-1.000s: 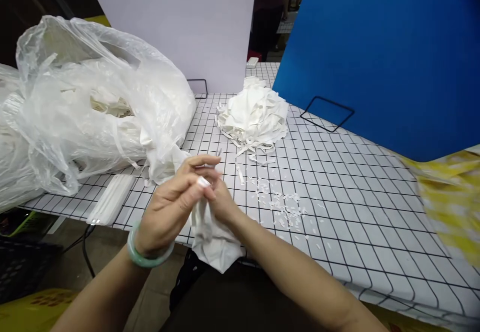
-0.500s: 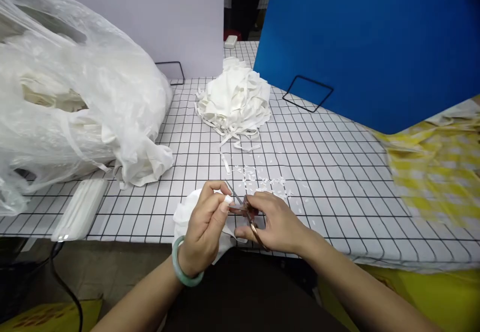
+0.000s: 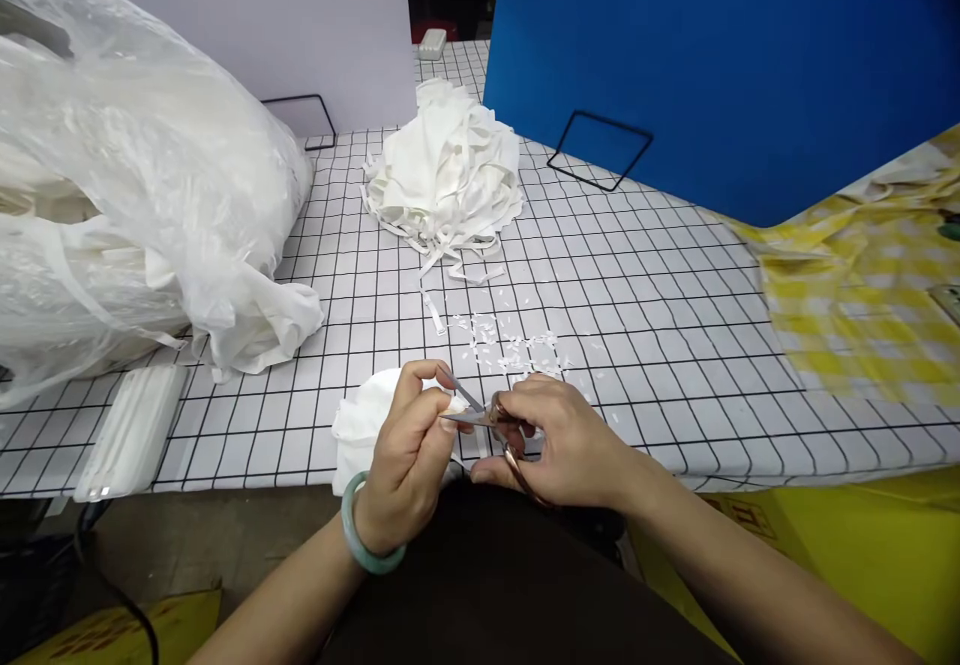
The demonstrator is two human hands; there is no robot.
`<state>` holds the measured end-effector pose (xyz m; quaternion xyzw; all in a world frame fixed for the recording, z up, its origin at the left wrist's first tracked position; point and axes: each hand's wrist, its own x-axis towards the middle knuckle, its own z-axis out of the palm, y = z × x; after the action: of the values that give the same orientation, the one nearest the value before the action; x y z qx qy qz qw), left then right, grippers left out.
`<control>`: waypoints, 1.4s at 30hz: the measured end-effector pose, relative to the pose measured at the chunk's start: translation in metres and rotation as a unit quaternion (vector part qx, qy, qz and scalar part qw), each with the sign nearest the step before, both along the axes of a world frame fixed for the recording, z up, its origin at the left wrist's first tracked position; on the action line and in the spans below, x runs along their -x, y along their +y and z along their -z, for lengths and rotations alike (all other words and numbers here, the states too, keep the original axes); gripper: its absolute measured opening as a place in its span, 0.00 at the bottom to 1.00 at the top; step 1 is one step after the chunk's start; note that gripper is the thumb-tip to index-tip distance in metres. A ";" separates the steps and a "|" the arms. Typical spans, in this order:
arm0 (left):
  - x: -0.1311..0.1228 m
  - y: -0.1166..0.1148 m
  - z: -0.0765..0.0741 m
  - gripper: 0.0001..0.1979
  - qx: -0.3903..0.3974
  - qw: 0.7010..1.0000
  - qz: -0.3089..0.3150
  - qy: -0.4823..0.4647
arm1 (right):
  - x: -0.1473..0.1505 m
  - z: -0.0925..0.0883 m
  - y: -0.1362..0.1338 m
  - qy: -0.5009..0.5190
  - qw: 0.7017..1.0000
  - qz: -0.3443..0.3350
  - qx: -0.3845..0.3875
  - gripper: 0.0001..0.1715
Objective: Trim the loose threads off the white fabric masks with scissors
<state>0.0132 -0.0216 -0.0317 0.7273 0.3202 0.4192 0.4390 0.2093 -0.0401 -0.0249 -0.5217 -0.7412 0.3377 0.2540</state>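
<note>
My left hand, with a green bangle at its wrist, pinches a white piece of fabric near the table's front edge. Part of that fabric hangs behind the hand and is hidden by it. My right hand is closed round the handles of a pair of scissors. Their blades stand apart and point left, right at the left fingertips and the bit of fabric there. Small white snippets lie scattered just beyond both hands. Farther back is a pile of white fabric pieces with straps.
A large clear plastic bag of white fabric fills the left side. Below it lies a white power strip with a black cord. A blue panel and a pale panel stand behind, with a yellow checked cloth at right.
The camera view has shifted, so the table things sit farther left and higher. The scissor blades show more widely apart at the left fingertips. Both hands keep their hold.
</note>
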 end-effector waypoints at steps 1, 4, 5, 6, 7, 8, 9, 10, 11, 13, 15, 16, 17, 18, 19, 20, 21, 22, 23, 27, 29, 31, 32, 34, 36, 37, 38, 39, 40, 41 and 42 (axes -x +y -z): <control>0.000 0.000 0.000 0.13 -0.002 1.000 0.000 0.001 | 0.001 0.000 0.000 0.001 1.000 0.000 0.002 0.28; 0.001 0.000 0.001 0.13 -0.004 1.000 0.004 0.003 | 0.002 0.001 0.001 0.005 1.000 -0.004 0.009 0.29; 0.001 0.000 0.001 0.13 -0.004 1.000 0.007 0.002 | 0.003 0.001 0.001 0.006 1.000 -0.005 0.012 0.29; 0.001 0.000 0.001 0.13 -0.005 1.000 0.009 0.001 | 0.003 0.001 0.001 0.008 1.000 -0.007 0.015 0.29; 0.001 0.000 0.001 0.13 -0.006 1.000 0.011 -0.001 | 0.004 0.002 0.001 0.010 1.000 -0.008 0.017 0.29; 0.001 0.000 0.001 0.13 -0.007 1.000 0.013 -0.002 | 0.004 0.002 0.002 0.012 1.000 -0.008 0.017 0.30; 0.001 0.000 0.001 0.13 -0.009 1.000 0.014 -0.004 | 0.004 0.002 0.002 0.012 1.000 -0.008 0.017 0.30; 0.001 0.000 0.001 0.12 -0.012 1.000 0.015 -0.006 | 0.004 0.002 0.002 0.012 1.000 -0.007 0.017 0.30; 0.000 0.001 0.001 0.12 -0.015 1.000 0.015 -0.009 | 0.004 0.002 0.002 0.012 1.000 -0.007 0.018 0.30; -0.001 0.001 0.001 0.13 -0.021 1.000 0.015 -0.012 | 0.004 0.003 0.002 0.015 1.000 -0.005 0.018 0.31; -0.001 0.000 0.000 0.13 -0.023 1.000 0.014 -0.013 | 0.004 0.003 0.002 0.019 1.000 -0.002 0.014 0.32; -0.001 0.000 0.000 0.13 -0.023 1.000 0.013 -0.012 | 0.004 0.004 0.002 0.020 1.000 0.001 0.011 0.32; -0.001 0.000 0.000 0.13 -0.023 1.000 0.014 -0.011 | 0.004 0.004 0.001 0.020 1.000 0.004 0.008 0.32; -0.001 0.001 0.000 0.13 -0.025 1.000 0.014 -0.010 | 0.004 0.005 0.001 0.020 1.000 0.007 0.006 0.33; -0.002 0.001 0.001 0.13 -0.026 1.000 0.014 -0.011 | 0.003 0.005 0.001 0.019 1.000 0.008 0.005 0.33; -0.002 0.001 0.001 0.13 -0.029 0.999 0.015 -0.011 | 0.003 0.006 0.000 0.018 1.000 0.010 0.003 0.33; -0.003 0.001 0.001 0.13 -0.031 0.999 0.016 -0.010 | 0.002 0.006 -0.001 0.018 1.000 0.013 0.002 0.32; -0.004 0.001 0.002 0.12 -0.032 0.999 0.018 -0.009 | 0.001 0.007 -0.002 0.017 1.000 0.016 0.000 0.32; -0.006 0.002 0.002 0.13 -0.033 0.999 0.020 -0.007 | -0.001 0.008 -0.003 0.016 1.000 0.020 -0.002 0.32; -0.016 0.005 0.002 0.13 -0.042 0.998 0.040 0.008 | -0.010 0.011 -0.010 0.009 0.999 0.047 -0.005 0.34; -0.023 0.007 0.002 0.12 -0.050 0.997 0.053 0.013 | -0.016 0.014 -0.014 0.009 0.998 0.065 0.000 0.35; -0.030 0.009 0.002 0.12 -0.054 0.996 0.064 0.016 | -0.022 0.018 -0.018 0.014 0.997 0.081 0.009 0.35; -0.033 0.009 0.003 0.12 -0.054 0.996 0.070 0.017 | -0.025 0.020 -0.020 0.017 0.996 0.090 0.016 0.36; -0.039 0.011 0.005 0.11 -0.053 0.995 0.081 0.025 | -0.029 0.024 -0.024 0.025 0.993 0.112 0.034 0.37; -0.044 0.013 0.008 0.12 -0.050 0.994 0.094 0.036 | -0.032 0.030 -0.027 0.037 0.988 0.137 0.060 0.38; -0.046 0.013 0.010 0.12 -0.046 0.993 0.101 0.041 | -0.033 0.033 -0.028 0.044 0.985 0.148 0.078 0.39; -0.048 0.013 0.013 0.12 -0.039 0.993 0.106 0.044 | -0.034 0.036 -0.029 0.055 0.981 0.161 0.098 0.39; -0.048 0.013 0.015 0.13 -0.029 0.993 0.108 0.046 | -0.035 0.039 -0.030 0.072 0.974 0.175 0.122 0.39; -0.047 0.014 0.015 0.13 -0.018 0.993 0.106 0.044 | -0.036 0.041 -0.030 0.096 0.966 0.193 0.146 0.38; -0.045 0.015 0.015 0.13 -0.003 0.994 0.101 0.043 | -0.038 0.043 -0.029 0.125 0.956 0.210 0.165 0.36; -0.041 0.017 0.012 0.14 0.017 0.994 0.094 0.044 | -0.039 0.045 -0.027 0.158 0.946 0.223 0.173 0.34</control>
<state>0.0540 -0.0046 -0.0434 0.7646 0.2767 0.3380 0.4739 0.2482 -0.0673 -0.0696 -0.6495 -0.4863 0.4734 0.3429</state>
